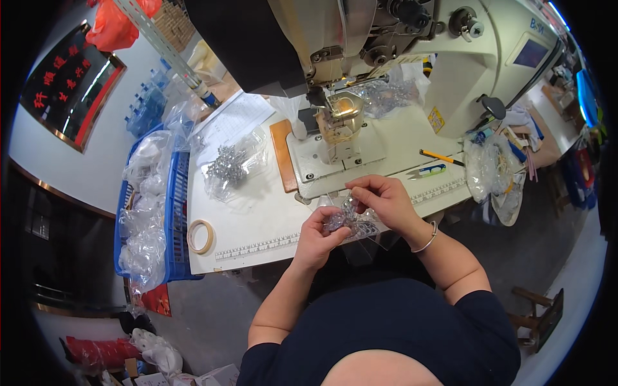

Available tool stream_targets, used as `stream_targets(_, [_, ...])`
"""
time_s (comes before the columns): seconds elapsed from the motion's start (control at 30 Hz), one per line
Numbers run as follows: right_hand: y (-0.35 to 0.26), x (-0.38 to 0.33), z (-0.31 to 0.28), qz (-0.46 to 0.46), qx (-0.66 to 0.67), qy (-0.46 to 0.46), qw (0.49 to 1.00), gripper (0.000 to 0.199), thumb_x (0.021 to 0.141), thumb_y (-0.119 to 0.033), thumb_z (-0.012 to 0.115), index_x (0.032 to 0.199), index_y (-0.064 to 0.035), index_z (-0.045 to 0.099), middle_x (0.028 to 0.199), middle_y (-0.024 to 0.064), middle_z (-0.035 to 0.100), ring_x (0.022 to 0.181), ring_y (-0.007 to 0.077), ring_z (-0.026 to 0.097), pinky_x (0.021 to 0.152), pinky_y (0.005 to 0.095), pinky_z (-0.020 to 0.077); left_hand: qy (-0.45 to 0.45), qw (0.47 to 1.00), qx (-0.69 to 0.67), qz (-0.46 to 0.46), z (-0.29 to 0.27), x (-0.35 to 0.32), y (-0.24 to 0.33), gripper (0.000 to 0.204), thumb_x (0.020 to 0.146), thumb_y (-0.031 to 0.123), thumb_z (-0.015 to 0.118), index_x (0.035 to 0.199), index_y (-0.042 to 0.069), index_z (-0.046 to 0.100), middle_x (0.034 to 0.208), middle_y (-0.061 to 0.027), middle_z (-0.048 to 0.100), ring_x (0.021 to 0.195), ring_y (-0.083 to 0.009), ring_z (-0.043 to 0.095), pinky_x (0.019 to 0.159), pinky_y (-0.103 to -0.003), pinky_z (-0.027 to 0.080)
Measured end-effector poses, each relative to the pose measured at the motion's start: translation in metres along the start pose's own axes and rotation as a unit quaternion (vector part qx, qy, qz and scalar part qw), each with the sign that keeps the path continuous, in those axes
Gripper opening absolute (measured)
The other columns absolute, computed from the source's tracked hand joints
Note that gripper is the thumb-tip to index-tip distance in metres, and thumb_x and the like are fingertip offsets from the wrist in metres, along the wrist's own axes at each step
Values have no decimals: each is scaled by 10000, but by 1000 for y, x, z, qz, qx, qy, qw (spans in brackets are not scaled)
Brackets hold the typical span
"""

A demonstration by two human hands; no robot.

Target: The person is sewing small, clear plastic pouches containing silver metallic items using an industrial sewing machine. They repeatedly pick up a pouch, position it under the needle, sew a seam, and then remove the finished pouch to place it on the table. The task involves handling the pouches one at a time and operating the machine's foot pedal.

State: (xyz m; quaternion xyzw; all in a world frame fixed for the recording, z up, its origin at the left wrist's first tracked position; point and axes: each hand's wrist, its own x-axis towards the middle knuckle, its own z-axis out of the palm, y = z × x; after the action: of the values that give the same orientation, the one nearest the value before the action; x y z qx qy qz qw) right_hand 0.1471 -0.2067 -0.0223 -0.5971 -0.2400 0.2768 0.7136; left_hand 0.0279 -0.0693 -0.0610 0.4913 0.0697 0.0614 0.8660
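A clear plastic bag with a bunch of small shiny silver pieces (348, 217) is at the table's front edge, between my two hands. My left hand (320, 237) closes round its left side, thumb and fingers bent. From the right, my right hand (388, 202) pinches the upper part, thumb against fingertips; the exact bit in the pinch is too small to make out. Just beyond stands a white sewing machine, its needle area above a metal work plate (335, 154). Another clear bag of silver pieces (228, 166) lies on the table to the left.
A tape roll (201, 237) sits at the table's left corner, beside a blue basket (177, 212) of plastic bags. Thread snips (426, 171) and a yellow pen-like tool (441, 157) lie right. A ruler strip (257, 248) follows the front edge. A wooden stool (537, 315) stands lower right.
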Motion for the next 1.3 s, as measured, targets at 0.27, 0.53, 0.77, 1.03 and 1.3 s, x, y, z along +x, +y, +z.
stream_targets(0.27, [5,-1,0,3,20,-12,1000,226,863,-92,602,1068,6,607,784,3,607,656,70,563,632,209,481,54,999,-5,-5,4,0,1,342,756,-74,639,1064,9,516,957,-60,589,867,-125,590,781,-248,491])
stream_targets(0.53, [-42,2,-8,-336,-528,-3,780,537,709,-368,733,1154,-124,558,1237,93,486,1305,336,242,1069,505,127,21,983,180,5,0,6,20,293,757,-5,658,1029,4,552,878,-33,609,803,-76,572,727,-215,468])
stream_targets(0.77, [-45,18,-15,-248,-530,-244,773,384,705,-342,736,1023,-152,632,1204,54,513,1335,280,263,1074,538,105,-36,947,318,-38,0,15,38,277,737,17,692,984,-6,569,877,-25,603,789,-60,561,697,-202,462])
stream_targets(1.03, [-35,13,-9,-272,-562,-182,759,191,697,-259,734,817,-136,651,828,20,562,1063,238,479,1051,524,176,-7,925,379,-39,-10,25,38,247,696,103,713,892,-8,612,743,-35,624,662,-71,568,623,-223,473])
stream_targets(1.3, [-28,17,-21,-159,-441,-171,867,125,700,-235,713,739,-131,655,776,5,585,938,196,524,974,469,256,-97,960,237,-110,-18,35,39,307,724,97,695,992,10,573,921,-51,612,827,-108,579,759,-241,460])
